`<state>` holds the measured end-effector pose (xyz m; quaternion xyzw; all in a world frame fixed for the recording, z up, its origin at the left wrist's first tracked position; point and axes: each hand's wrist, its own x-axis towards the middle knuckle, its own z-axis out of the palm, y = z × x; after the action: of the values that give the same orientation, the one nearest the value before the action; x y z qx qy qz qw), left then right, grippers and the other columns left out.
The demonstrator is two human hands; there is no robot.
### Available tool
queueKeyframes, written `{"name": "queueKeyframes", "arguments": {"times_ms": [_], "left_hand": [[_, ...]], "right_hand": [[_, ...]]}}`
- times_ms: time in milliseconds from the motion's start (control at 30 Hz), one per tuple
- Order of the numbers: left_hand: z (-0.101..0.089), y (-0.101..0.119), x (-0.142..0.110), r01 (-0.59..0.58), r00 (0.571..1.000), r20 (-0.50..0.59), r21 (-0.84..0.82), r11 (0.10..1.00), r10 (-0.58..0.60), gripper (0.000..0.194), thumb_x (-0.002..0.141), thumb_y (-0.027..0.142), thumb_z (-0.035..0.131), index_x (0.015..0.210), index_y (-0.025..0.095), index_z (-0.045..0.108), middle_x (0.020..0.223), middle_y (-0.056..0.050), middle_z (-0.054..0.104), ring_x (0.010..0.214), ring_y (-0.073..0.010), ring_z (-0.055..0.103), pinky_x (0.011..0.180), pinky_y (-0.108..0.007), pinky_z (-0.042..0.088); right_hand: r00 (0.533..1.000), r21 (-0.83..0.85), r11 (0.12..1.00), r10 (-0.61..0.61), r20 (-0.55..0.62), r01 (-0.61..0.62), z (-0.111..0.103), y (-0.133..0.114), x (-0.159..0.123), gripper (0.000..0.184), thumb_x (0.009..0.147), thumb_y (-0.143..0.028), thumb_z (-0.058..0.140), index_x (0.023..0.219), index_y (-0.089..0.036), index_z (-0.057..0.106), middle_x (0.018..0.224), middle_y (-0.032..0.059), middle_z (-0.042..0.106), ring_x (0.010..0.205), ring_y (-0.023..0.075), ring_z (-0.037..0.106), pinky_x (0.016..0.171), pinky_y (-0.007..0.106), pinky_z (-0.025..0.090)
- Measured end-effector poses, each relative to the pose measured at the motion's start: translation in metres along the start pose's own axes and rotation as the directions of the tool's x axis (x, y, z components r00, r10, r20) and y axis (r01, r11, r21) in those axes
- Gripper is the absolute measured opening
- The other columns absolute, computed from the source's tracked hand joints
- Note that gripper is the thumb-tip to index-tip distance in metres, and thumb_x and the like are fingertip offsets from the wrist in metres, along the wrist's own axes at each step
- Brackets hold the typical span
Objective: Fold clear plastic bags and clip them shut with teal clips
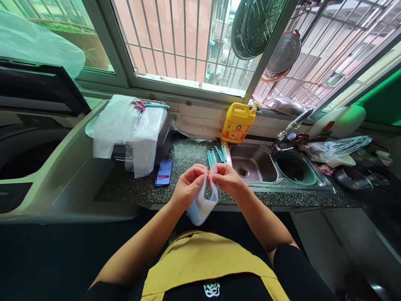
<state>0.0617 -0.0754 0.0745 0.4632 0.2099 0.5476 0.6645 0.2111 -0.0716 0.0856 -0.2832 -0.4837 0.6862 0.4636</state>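
Yellow apron covering wearer's front, nearest. Speckled bench stretching beyond. Steel sink sitting in bench, right side. Yellow jug standing behind sink's left end. White plastic bag hanging by bench's front edge. Left grip and right grip clamping bag's top, almost meeting. Phone lying left; teal strips lying just beyond grips.

Single head-worn cam, looks forward and down from close above: yellow apron at bottom edge, speckled countertop mid-frame, window frame up top
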Motion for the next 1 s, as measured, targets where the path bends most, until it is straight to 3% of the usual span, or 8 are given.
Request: {"name": "queueKeyframes", "arguments": {"times_ms": [200,367,467,600,700,867,1000], "left_hand": [[0.003,-0.002,0.0,-0.061,0.998,-0.016,0.03,0.998,0.061,0.018,0.073,0.034,0.071,0.072,0.019,0.062,0.089,-0.002,0.056,0.083,-0.0128,0.055,0.075,-0.023,0.045],[-0.002,-0.007,0.0,-0.066,0.998,-0.009,0.103,0.992,0.068,0.019,0.073,0.037,0.071,0.074,0.019,0.062,0.1,-0.003,0.054,0.094,-0.0167,0.055,0.085,-0.029,0.045],[-0.005,-0.008,-0.002,-0.046,0.999,0.014,0.145,0.988,0.045,0.018,0.074,0.037,0.07,0.075,0.021,0.064,0.107,-0.004,0.053,0.102,-0.0192,0.052,0.093,-0.032,0.042],[-0.006,-0.004,-0.004,0.013,0.995,0.09,0.194,0.981,-0.031,0.021,0.077,0.041,0.066,0.089,0.024,0.069,0.122,-0.006,0.049,0.115,-0.0238,0.047,0.099,-0.037,0.039],[-0.007,-0.002,-0.005,0.026,0.989,0.138,0.234,0.972,-0.059,0.024,0.078,0.042,0.063,0.093,0.026,0.07,0.124,-0.006,0.047,0.119,-0.0252,0.043,0.1,-0.037,0.039],[-0.009,-0.004,-0.005,0.017,0.986,0.157,0.231,0.973,-0.055,0.022,0.079,0.043,0.062,0.083,0.022,0.068,0.109,-0.007,0.051,0.108,-0.0229,0.049,0.094,-0.035,0.043],[-0.011,-0.002,-0.003,0.013,0.989,0.144,0.213,0.977,-0.045,0.023,0.08,0.042,0.062,0.076,0.019,0.062,0.106,-0.008,0.057,0.106,-0.0233,0.052,0.088,-0.034,0.044]], "right_hand": [[1.0,0.012,1.0,0.011,-0.025,-0.011,0.006,0.0,0.003,0.036,0.059,-0.039,0.082,0.062,-0.014,0.056,0.054,-0.0055,0.055,0.046,0.0036,0.05,0.045,0.015,0.038],[1.0,0.018,1.0,0.003,-0.015,-0.003,0.009,-0.001,0.003,0.035,0.058,-0.031,0.083,0.077,-0.018,0.056,0.066,-0.0056,0.059,0.053,0.0047,0.053,0.048,0.015,0.042],[1.0,-0.026,1.0,0.007,0.006,-0.007,0.009,-0.001,0.005,0.051,0.056,-0.029,0.084,0.1,-0.022,0.059,0.088,-0.0018,0.062,0.064,0.0068,0.057,0.056,0.017,0.047],[0.998,-0.018,0.999,0.045,0.052,-0.044,0.007,-0.005,0.005,0.078,0.057,-0.025,0.083,0.125,-0.029,0.048,0.106,-0.0008,0.058,0.077,0.0078,0.06,0.066,0.018,0.051],[0.995,-0.007,0.997,0.083,0.06,-0.082,0.007,-0.007,0.003,0.085,0.058,-0.023,0.083,0.132,-0.032,0.041,0.109,-0.001,0.056,0.08,0.0075,0.06,0.069,0.018,0.051],[0.987,-0.011,0.992,0.127,0.104,-0.126,0.006,-0.003,0.006,0.103,0.055,-0.028,0.085,0.141,-0.031,0.028,0.106,0.0004,0.058,0.081,0.0089,0.06,0.073,0.021,0.052],[0.987,-0.161,0.985,0.079,0.143,-0.055,-0.001,-0.009,0.003,0.1,0.057,-0.04,0.083,0.141,-0.032,0.028,0.109,0.0036,0.061,0.085,0.0121,0.06,0.077,0.028,0.052]]}}
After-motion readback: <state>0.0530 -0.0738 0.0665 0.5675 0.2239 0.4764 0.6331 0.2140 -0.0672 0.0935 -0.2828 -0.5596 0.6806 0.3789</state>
